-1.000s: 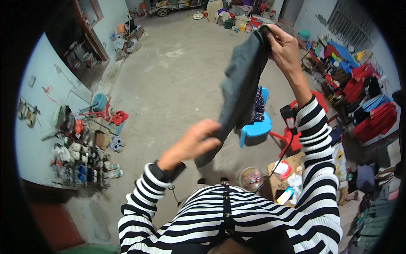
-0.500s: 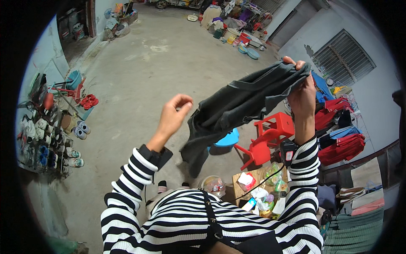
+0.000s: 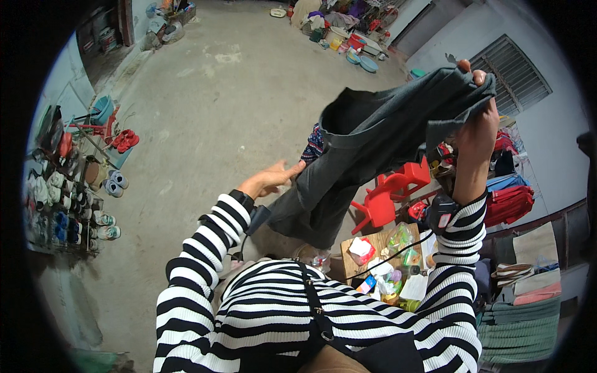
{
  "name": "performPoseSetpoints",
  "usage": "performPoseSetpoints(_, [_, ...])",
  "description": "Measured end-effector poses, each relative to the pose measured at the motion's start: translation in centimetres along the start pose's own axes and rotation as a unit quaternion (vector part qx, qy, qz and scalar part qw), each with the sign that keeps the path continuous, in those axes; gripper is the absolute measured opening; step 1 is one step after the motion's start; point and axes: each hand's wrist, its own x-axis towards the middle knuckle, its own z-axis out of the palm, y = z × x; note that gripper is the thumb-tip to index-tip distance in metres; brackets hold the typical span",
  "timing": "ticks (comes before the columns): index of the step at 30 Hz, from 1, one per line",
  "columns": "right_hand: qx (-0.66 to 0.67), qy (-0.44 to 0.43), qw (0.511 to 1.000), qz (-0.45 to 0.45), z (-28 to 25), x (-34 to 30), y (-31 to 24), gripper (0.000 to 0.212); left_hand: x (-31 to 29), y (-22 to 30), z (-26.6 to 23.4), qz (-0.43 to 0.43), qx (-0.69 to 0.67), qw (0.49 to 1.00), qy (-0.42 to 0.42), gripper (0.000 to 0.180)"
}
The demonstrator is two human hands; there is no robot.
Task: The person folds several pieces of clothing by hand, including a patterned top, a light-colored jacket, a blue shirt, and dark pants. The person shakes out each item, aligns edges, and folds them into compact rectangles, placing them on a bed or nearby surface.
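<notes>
The bare, partly open left hand (image 3: 268,179) is at the left edge of a creased, dark-grey cloth garment (image 3: 379,143); whether it pinches, I cannot tell. The right hand (image 3: 477,132) clenches the garment's bunched upper-right end, above the grey concrete floor (image 3: 199,124).

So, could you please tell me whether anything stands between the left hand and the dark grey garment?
Nothing visible does: the left hand is right beside the dark grey garment, at its left, though whether they touch is unclear.
</notes>
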Motion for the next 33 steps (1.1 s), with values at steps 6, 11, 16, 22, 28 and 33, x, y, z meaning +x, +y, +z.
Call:
performPoseSetpoints(6, [-0.005,-0.002,1.000,-0.010,-1.7,-0.3,-1.0,0.028,-1.0,4.2,2.7,0.155,-0.203,0.953,-0.163,0.038])
performPoseSetpoints(11, [-0.087,0.086,0.992,-0.036,-8.0,-2.3,-4.1,0.029,-3.5,12.9,-7.6,0.393,-0.122,0.910,-0.049,0.025])
performPoseSetpoints(16, [-0.089,0.091,0.992,-0.015,-12.3,-3.0,-3.8,0.027,-11.2,20.3,-9.9,0.410,-0.050,0.910,0.026,0.028])
performPoseSetpoints(22, [-0.124,0.192,0.973,-0.017,-16.5,-1.5,-2.8,0.028,-12.7,23.1,-13.8,0.404,0.002,0.911,0.089,0.022])
performPoseSetpoints(28, [-0.113,0.146,0.983,-0.006,-16.1,0.7,-0.1,0.029,-13.4,23.3,-15.2,0.399,-0.066,0.906,0.123,0.019])
performPoseSetpoints(33, [-0.141,0.140,0.980,0.002,-15.4,1.7,1.7,0.031,-13.6,22.7,-16.8,0.370,-0.085,0.905,0.192,0.021])
